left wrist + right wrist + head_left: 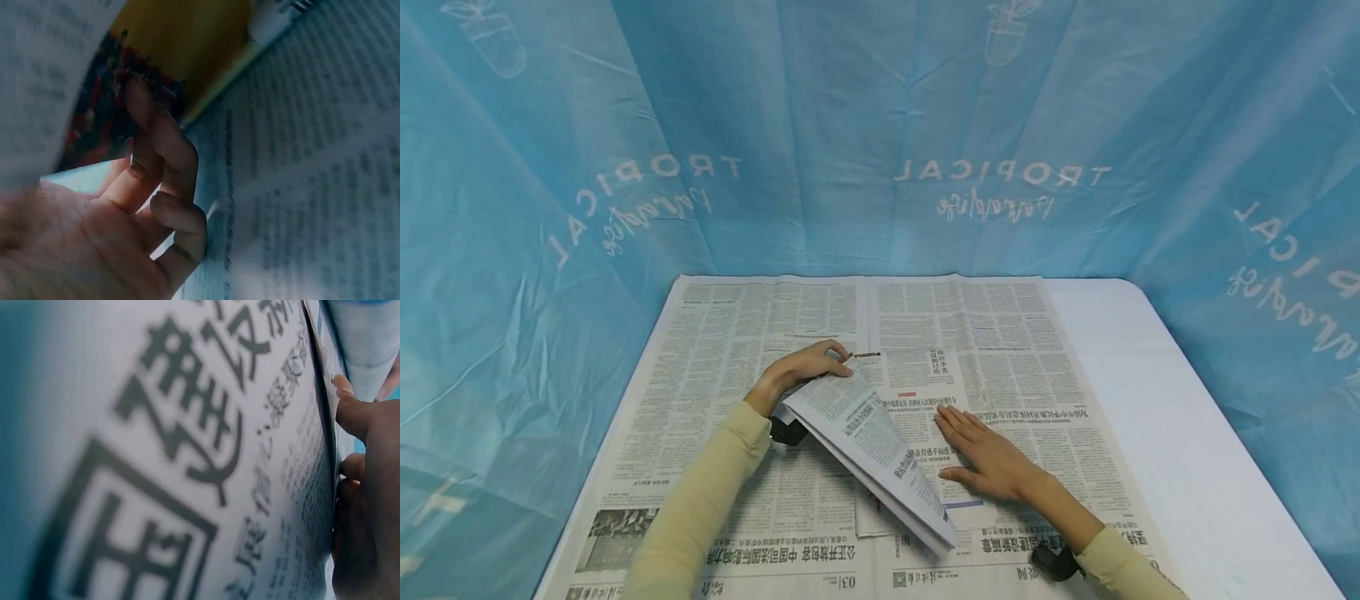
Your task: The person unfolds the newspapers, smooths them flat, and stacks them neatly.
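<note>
A folded newspaper (872, 433) lies tilted in the middle of the head view, its left side lifted off the pages beneath. My left hand (811, 362) pinches its upper left corner, thumb on top and fingers underneath. From the left wrist view, those fingers (178, 153) reach under the sheet beside a coloured picture (103, 103) in yellow and red. My right hand (988, 454) rests flat, fingers straight, on the lower page (917, 392) to the right of the raised part. In the right wrist view, that hand lies along the paper's edge, with large print close to the camera.
Spread newspaper sheets (737, 467) cover most of the white table (1180, 433), whose bare surface shows along the right. Blue curtains (865, 225) with white lettering hang behind and on both sides. A dark wrist strap (1056, 563) sits on the right wrist.
</note>
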The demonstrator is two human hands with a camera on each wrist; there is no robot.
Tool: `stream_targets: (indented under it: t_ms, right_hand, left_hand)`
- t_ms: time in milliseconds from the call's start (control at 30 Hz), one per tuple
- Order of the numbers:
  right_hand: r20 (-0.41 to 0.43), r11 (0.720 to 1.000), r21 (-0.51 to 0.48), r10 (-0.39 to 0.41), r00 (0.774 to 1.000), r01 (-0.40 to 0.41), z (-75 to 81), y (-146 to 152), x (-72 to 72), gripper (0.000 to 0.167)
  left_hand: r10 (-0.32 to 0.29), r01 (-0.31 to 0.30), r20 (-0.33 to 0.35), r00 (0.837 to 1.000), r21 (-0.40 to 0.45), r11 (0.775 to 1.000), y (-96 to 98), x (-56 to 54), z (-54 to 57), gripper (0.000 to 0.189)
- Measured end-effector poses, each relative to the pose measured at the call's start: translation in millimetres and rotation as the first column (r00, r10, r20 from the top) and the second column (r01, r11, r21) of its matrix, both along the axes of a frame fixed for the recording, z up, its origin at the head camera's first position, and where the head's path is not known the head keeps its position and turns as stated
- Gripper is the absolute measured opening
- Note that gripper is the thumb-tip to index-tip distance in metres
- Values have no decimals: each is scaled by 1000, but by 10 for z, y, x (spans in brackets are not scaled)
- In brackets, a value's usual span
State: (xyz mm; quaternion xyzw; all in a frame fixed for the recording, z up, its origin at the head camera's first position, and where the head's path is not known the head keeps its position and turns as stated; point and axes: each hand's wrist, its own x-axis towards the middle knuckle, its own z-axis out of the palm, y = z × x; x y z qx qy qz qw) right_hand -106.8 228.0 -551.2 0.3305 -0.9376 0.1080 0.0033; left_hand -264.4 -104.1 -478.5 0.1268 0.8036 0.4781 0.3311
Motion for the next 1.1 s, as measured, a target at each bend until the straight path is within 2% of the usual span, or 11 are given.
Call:
stream_targets:
  t_ms: [133, 333, 467, 567, 700, 833, 900, 967, 1100]
  right_hand:
    - [16, 1000, -13, -2, 1000, 2, -14, 7, -5, 81]
    - [24, 1000, -13, 1, 1000, 0, -7, 3, -7, 81]
    - [20, 1000, -26, 3, 1000, -2, -4, 10, -6, 81]
    - [7, 999, -32, 2, 1000, -2, -9, 23, -6, 81]
    - [-15, 999, -35, -5, 1000, 5, -16, 61, -8, 81]
    - [6, 999, -37, -15, 1000, 16, -4, 115, -8, 82]
    - [10, 1000, -25, -16, 1000, 16, 10, 138, -7, 82]
    - [4, 1000, -21, -15, 1000, 15, 21, 160, -6, 83]
    - [-1, 999, -31, -11, 1000, 11, 33, 195, 0, 83]
  left_hand:
    - [30, -29, 17, 999, -77, 997, -76, 38, -30, 54]
    - [-41, 41, -2, 999, -69, 997, -210, 152, -75, 30]
    - [-51, 42, -66, 997, -125, 991, -290, 234, -34, 29]
    - [-34, 18, -103, 994, -152, 988, -344, 289, -5, 37]
    - [3, -25, -119, 993, -187, 982, -419, 343, -4, 58]
    - [8, -43, -149, 989, -232, 972, -498, 365, -22, 67]
    - [-2, -45, -183, 983, -248, 968, -534, 365, -27, 65]
    - [-22, -46, -249, 968, -262, 964, -560, 358, -30, 61]
    - [-55, -75, -385, 921, -313, 947, -583, 343, -47, 54]
